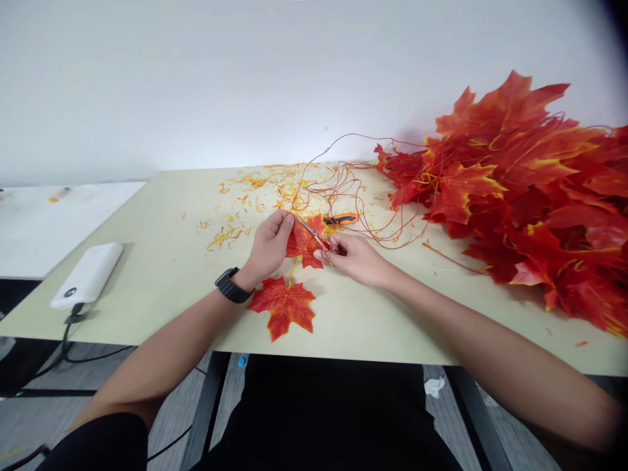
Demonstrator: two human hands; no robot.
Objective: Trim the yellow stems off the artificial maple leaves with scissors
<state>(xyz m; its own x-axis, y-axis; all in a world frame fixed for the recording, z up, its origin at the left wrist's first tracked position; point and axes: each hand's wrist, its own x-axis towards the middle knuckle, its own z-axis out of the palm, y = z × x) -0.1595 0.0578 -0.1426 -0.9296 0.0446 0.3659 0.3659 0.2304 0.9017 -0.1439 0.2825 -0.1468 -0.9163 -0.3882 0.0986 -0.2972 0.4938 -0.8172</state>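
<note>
My right hand [354, 257] is closed round the handles of small metal scissors [314, 230], whose blades point up and left toward my other hand. Pinched in my left hand [271, 243] is the edge of a red artificial maple leaf [303, 247], close to the scissor tips. Below it, a second maple leaf [284, 306] with yellow edges lies on the table, joined by a yellowish stem. Behind the scissors lies an orange-and-black handled tool [342, 219], its working end partly hidden.
A large heap of red maple leaves [520, 190] covers the right side. Loose thin red cords [338, 190] trail from it. Yellow and orange trimmings [245, 203] litter the back of the table [171, 261]. A white power bank [88, 275] with a black cable sits at left.
</note>
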